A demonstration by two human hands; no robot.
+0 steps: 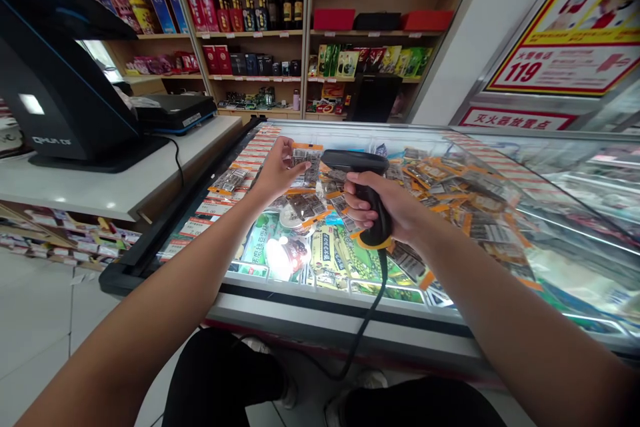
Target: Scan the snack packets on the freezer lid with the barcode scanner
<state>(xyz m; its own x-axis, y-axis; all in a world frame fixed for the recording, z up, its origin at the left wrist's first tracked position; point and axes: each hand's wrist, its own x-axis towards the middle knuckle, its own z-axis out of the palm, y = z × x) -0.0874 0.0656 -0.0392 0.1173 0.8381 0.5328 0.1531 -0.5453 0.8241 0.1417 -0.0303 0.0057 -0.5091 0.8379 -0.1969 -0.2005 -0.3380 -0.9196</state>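
My right hand (373, 200) is wrapped round the handle of a black barcode scanner (354, 161) with a yellow base ring, its head pointing left. A cable hangs from its grip. Between the fingers and thumb of my left hand (281, 170) is a small clear snack packet (306, 159) with orange ends, raised at the scanner's front. Under both hands is the glass top of a freezer (280, 130). Several similar packets lie on the glass, with a large heap (465, 207) to the right and a single packet (230, 179) at the left.
Left of the freezer, a counter (200, 147) carries a black point-of-sale terminal (65, 80) and a scale (173, 112). Shelves (250, 33) of boxes and bottles stand behind. The scanner cable (357, 340) loops down past the freezer's front edge near my legs.
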